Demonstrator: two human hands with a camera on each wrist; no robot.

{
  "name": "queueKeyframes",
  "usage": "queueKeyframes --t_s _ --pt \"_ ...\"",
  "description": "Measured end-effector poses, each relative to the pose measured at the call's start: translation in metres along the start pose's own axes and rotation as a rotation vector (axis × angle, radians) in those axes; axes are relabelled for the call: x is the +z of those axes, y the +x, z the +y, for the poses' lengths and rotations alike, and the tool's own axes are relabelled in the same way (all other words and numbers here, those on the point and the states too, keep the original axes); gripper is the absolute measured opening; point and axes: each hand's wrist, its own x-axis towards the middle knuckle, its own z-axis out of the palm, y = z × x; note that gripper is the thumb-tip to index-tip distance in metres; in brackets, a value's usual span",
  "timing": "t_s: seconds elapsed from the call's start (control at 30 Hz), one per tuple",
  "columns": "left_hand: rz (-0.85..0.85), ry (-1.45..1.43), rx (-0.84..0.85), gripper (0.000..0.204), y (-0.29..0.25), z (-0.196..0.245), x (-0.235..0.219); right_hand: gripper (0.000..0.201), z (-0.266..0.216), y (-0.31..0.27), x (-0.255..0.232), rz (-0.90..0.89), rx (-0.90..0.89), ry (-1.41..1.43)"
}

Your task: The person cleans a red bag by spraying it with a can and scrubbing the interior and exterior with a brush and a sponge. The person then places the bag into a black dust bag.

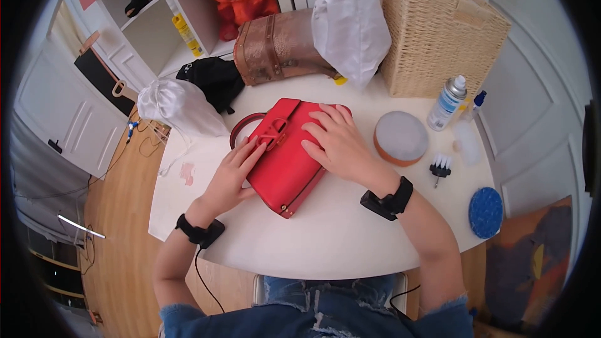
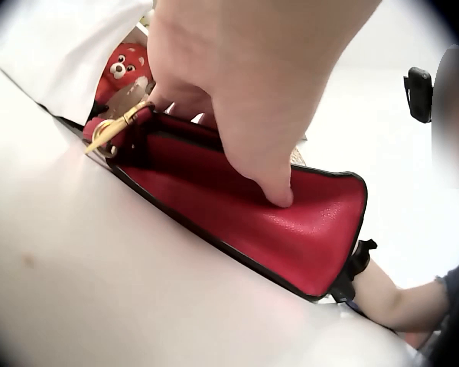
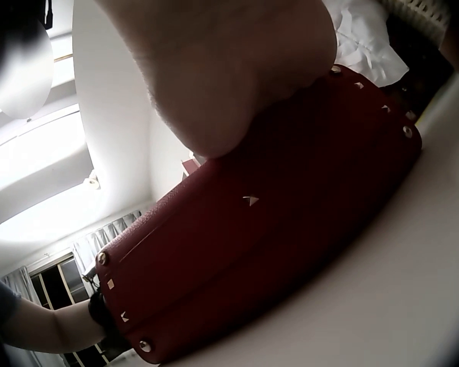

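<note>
A red handbag (image 1: 289,159) lies on the white table, its handle to the upper left and a red V-shaped clasp on its flap. The left hand (image 1: 230,175) rests on the bag's left part, fingertips beside the clasp; in the left wrist view its thumb touches the red side panel (image 2: 237,206) near a gold ring clip (image 2: 116,131). The right hand (image 1: 338,144) lies with spread fingers on the bag's right part. In the right wrist view, that hand (image 3: 222,84) touches the upper edge of the studded base (image 3: 260,222); its fingers are hidden there.
Right of the bag are a round grey-topped pad (image 1: 401,137), a spray can (image 1: 447,104), a small brush (image 1: 441,167) and a blue round pad (image 1: 486,213). Behind stand a wicker basket (image 1: 438,31), a brown chest (image 1: 282,47) and a black pouch (image 1: 213,80); a white drawstring bag (image 1: 178,105) sits left.
</note>
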Motion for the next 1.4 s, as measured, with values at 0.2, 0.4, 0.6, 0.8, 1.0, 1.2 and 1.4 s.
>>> queueKeyframes --t_s 0.2,0.4,0.6,0.8,1.0,1.2,1.4 --pt "0.071 0.131 0.09 0.071 0.013 -0.014 -0.009 0.031 0.008 0.005 -0.019 -0.085 0.049 0.057" --pt "0.197 -0.008 0.109 0.05 0.016 -0.038 -0.007 0.048 0.044 0.011 -0.11 0.481 0.39 -0.313" --pt "0.235 -0.186 0.092 0.043 0.017 -0.047 -0.013 0.07 0.13 -0.041 -0.14 0.529 0.674 -0.566" --pt "0.164 -0.501 -0.089 0.035 0.01 -0.062 -0.02 0.077 0.166 -0.077 -0.126 0.474 0.772 -0.248" --pt "0.318 -0.514 0.031 0.031 0.01 -0.073 -0.011 0.074 0.13 -0.045 -0.124 0.502 0.648 -0.345" --pt "0.252 -0.577 -0.05 0.031 0.008 -0.072 -0.012 0.071 -0.01 0.012 -0.081 0.232 0.231 -0.049" --pt "0.3 -0.57 -0.031 0.029 0.009 -0.069 -0.01 0.067 -0.086 0.016 -0.039 -0.205 0.088 0.22"
